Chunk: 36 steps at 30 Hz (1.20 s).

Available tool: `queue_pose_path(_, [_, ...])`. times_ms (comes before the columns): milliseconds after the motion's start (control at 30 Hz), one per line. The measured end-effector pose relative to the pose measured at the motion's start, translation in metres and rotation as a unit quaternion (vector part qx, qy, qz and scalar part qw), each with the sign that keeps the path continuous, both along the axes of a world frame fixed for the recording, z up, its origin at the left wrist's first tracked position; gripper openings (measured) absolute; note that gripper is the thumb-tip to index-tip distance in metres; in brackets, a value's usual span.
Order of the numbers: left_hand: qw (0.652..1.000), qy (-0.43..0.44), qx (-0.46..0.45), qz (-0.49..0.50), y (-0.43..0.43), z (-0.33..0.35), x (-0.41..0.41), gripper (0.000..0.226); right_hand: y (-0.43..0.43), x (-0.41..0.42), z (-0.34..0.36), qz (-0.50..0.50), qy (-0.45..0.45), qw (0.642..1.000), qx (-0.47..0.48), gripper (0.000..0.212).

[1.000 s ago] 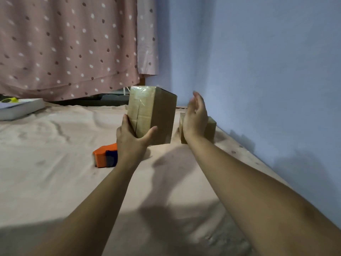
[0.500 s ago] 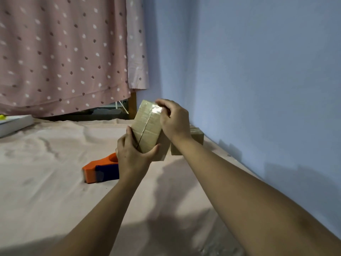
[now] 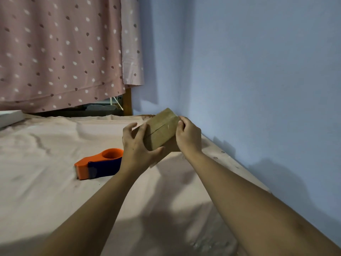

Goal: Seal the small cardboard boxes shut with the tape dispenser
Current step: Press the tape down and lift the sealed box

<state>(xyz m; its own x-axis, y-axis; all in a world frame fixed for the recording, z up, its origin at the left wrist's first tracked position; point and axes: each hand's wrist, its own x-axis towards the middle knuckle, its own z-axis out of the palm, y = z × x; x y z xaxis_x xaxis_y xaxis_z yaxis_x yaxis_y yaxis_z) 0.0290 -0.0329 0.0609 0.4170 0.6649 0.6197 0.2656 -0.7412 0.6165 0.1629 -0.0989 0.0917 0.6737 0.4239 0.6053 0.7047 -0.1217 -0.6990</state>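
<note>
Two grips: left hand [image 3: 135, 146] and right hand [image 3: 188, 134] clasped the tilted cardboard box [image 3: 160, 130] ends.
Tape dispenser [image 3: 99, 164]: lay on sheet [image 3: 46, 163], left of hands.

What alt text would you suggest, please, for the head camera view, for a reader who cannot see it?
A person's left hand and right hand grip a small cardboard box by its two ends, holding it tilted near a blue wall. An orange and blue tape dispenser lies untouched on the pink cloth to their left.
</note>
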Motion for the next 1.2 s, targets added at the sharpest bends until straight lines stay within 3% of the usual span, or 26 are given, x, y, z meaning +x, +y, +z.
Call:
queue_pose_path(200, [0.991,-0.116,-0.062,0.018,-0.016,0.012,0.029,0.069,-0.011,0.026,-0.026,-0.04,0.094,0.995,0.004,0.038])
queue_pose_path(467, [0.967,-0.124,-0.222,-0.008,-0.01,-0.013,0.074,0.067,-0.019,0.059,-0.048,-0.077,0.113,0.99,0.017,0.04])
queue_pose_path(633, [0.971,-0.101,-0.212,-0.048,-0.002,-0.027,0.105,0.046,-0.015,0.094,-0.058,-0.093,0.13,0.987,0.027,0.038])
queue_pose_path(767, [0.968,-0.089,-0.233,-0.039,0.011,-0.042,0.121,0.044,-0.005,0.114,-0.071,-0.045,0.115,0.992,-0.025,0.038])
queue_pose_path(900, [0.992,-0.055,-0.116,-0.017,0.023,-0.063,0.129,0.038,0.005,0.121,-0.09,-0.058,0.104,0.993,0.023,0.035])
queue_pose_path(1033, [0.992,-0.08,-0.095,-0.009,0.033,-0.078,0.138,0.043,0.018,0.126,-0.101,-0.064,0.087,0.992,0.061,0.033])
queue_pose_path(1200, [0.982,-0.105,-0.14,-0.076,0.043,-0.087,0.143,0.059,0.029,0.128,-0.118,-0.038,0.045,0.995,0.075,0.038])
